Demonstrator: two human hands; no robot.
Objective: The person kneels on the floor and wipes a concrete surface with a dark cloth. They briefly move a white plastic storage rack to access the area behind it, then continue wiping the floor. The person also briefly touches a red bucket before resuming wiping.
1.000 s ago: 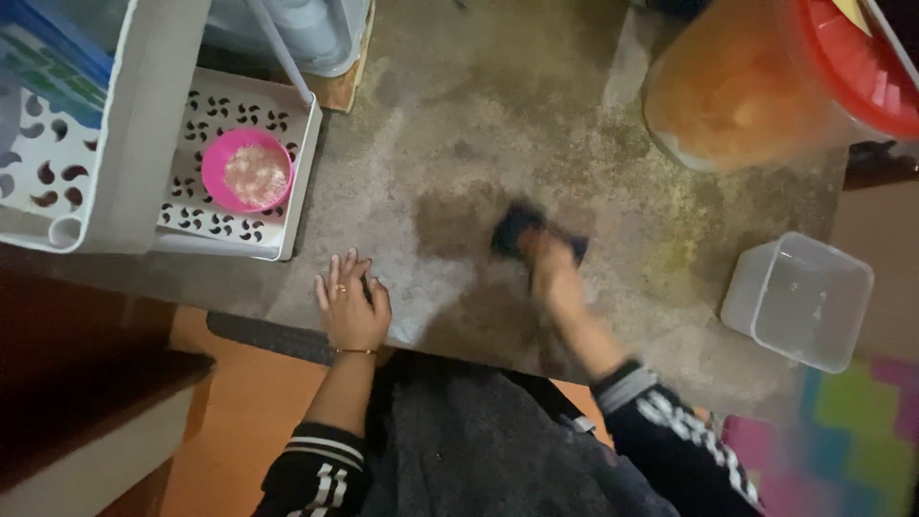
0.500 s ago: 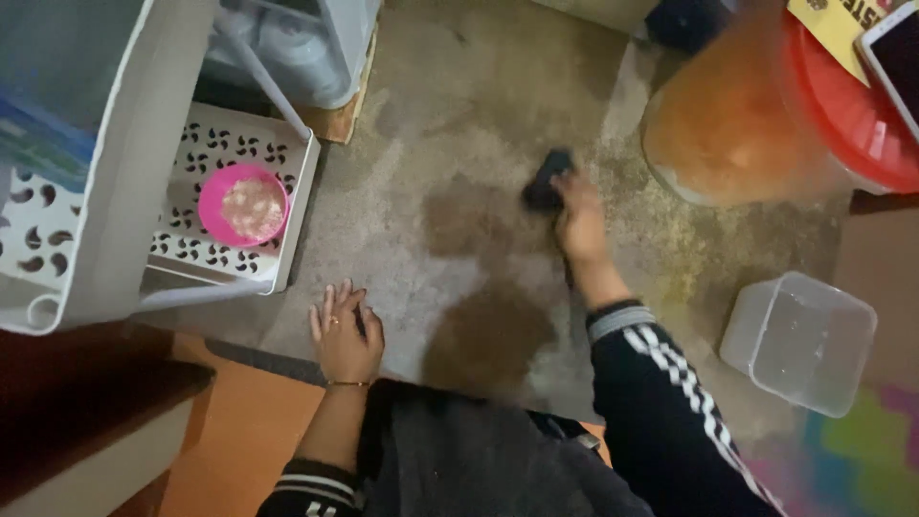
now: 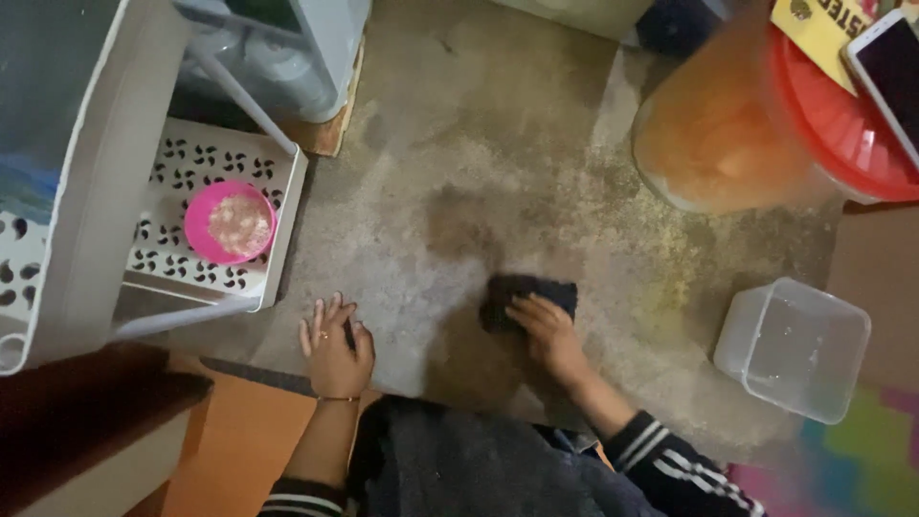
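Observation:
My right hand (image 3: pixel 544 330) presses a dark cloth (image 3: pixel 525 292) flat against the stained concrete floor (image 3: pixel 498 172), just in front of my knees. A darker damp patch lies on the floor beyond the cloth. My left hand (image 3: pixel 334 347) rests palm down on the floor at the near edge, fingers spread, holding nothing; it wears a ring and a thin bracelet.
A white perforated rack (image 3: pixel 278 230) at the left holds a pink bowl (image 3: pixel 230 222). A large translucent orange container with a red lid (image 3: pixel 747 124) stands at the far right. A square clear plastic tub (image 3: pixel 793 348) sits near right. Orange mat (image 3: pixel 239 440) lies below.
My right hand has pulled the cloth back from the far floor toward me. The left hand has stayed planted in place.

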